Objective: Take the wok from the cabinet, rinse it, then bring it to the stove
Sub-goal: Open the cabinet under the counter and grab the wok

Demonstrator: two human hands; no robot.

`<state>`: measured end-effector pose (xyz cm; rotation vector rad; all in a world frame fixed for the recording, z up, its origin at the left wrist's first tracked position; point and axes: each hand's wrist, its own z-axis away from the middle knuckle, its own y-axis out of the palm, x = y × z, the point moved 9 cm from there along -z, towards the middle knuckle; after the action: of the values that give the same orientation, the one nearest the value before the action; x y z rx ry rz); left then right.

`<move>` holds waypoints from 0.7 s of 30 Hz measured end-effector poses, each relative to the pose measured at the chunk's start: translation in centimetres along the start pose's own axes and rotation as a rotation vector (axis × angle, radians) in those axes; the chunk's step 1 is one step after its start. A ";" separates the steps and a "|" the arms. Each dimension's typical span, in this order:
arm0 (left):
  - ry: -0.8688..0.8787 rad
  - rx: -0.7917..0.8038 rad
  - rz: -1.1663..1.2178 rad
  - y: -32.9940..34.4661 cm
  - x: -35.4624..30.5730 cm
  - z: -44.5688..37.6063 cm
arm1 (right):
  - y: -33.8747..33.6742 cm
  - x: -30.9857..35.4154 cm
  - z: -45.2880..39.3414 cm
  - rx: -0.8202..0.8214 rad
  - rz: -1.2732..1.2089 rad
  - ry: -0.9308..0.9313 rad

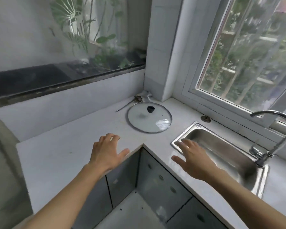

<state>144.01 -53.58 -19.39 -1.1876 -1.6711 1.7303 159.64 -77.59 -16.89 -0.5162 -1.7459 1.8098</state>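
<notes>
No wok shows in the head view. My left hand (106, 151) hovers over the white L-shaped counter (59, 156) near its inner corner, fingers spread and holding nothing. My right hand (192, 158) reaches over the counter edge toward the left rim of the steel sink (224, 151), fingers straight, holding nothing. A chrome faucet (277, 129) curves over the sink's right end. Below the counter, grey cabinet doors (157, 180) are closed.
A glass lid (149, 117) with a black knob lies flat in the counter's back corner, a long utensil (127, 104) behind it. A small round plug (205, 119) sits by the window frame (221, 103). A dark ledge (40, 80) runs along the left wall.
</notes>
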 end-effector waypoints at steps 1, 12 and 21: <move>-0.037 -0.007 0.007 -0.2 1.2 0.3 | 0.2 1.1 -1.3 0.013 0.000 -0.031; -0.384 0.014 -0.149 0.1 10.6 1.9 | 5.1 11.6 -14.2 0.171 -0.082 -0.480; -0.728 -0.003 -0.069 2.3 11.1 5.5 | 8.4 15.1 -19.7 0.264 -0.090 -0.700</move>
<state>134.27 -48.10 -25.11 -0.4935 -2.0599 2.2730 159.39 -52.64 -25.03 0.3466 -1.8520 2.2709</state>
